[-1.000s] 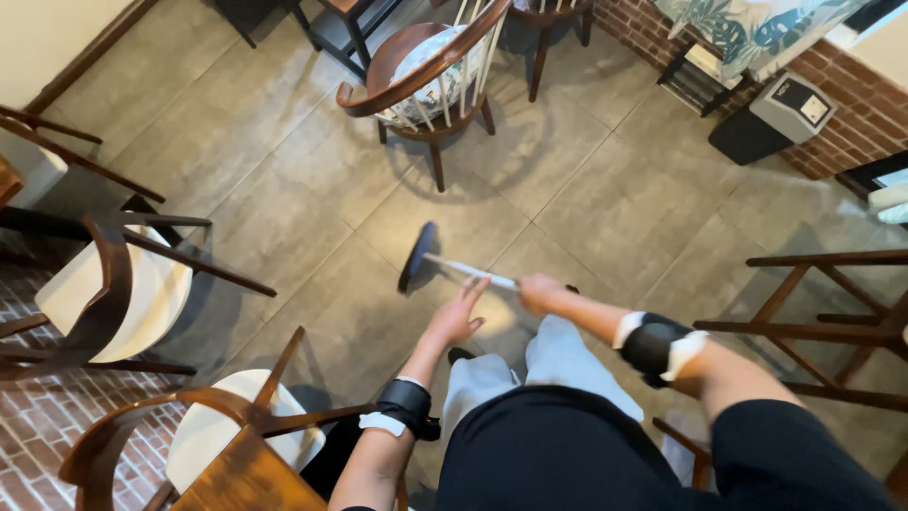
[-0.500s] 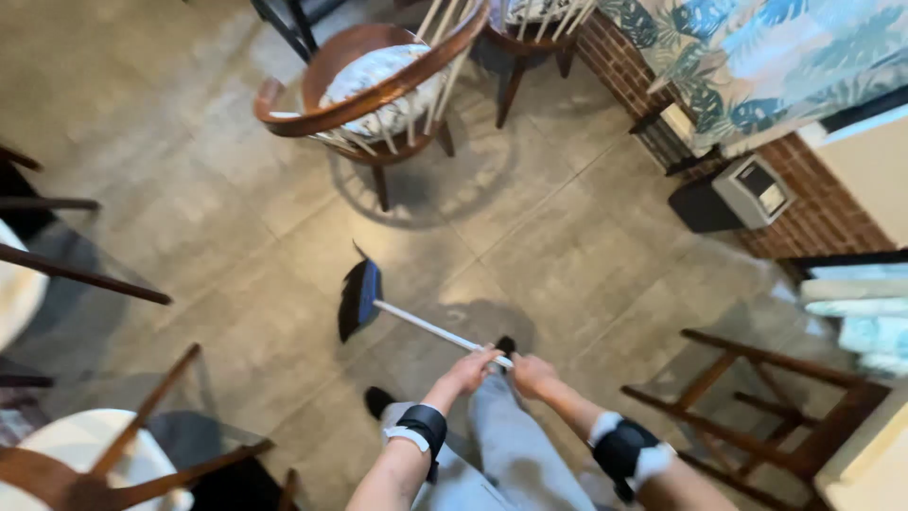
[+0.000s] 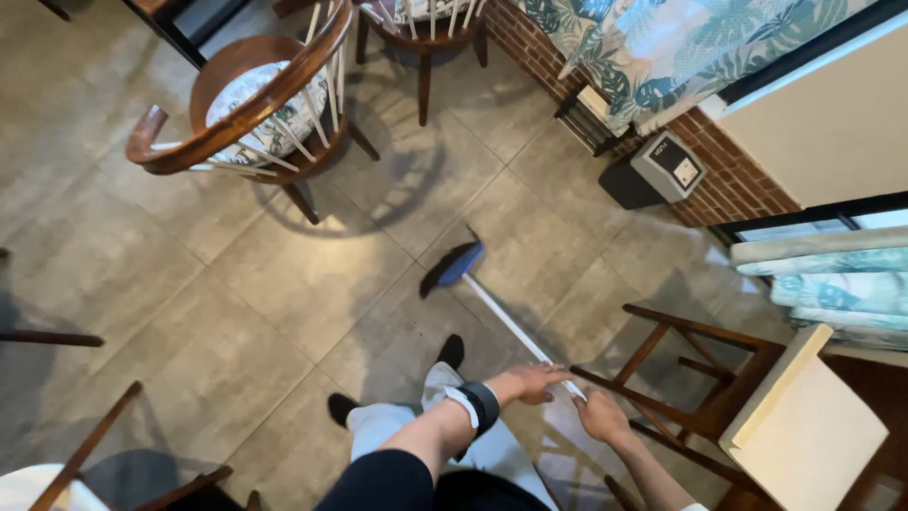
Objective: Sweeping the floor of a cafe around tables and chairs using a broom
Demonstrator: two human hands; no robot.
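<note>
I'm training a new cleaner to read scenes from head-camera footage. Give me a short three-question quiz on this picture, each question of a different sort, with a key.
1. True or false: both hands, the left hand and the right hand, are on the broom handle.
2. Multiple choice: where is the broom head? A) lifted onto a chair seat B) down at the grey tiled floor in front of the person's feet C) leaning against the brick wall
3. Fill in: the nearest thing beyond the broom head is a round wooden ____ with a patterned cushion.

Key: 1 true; 2 B; 3 chair
</note>
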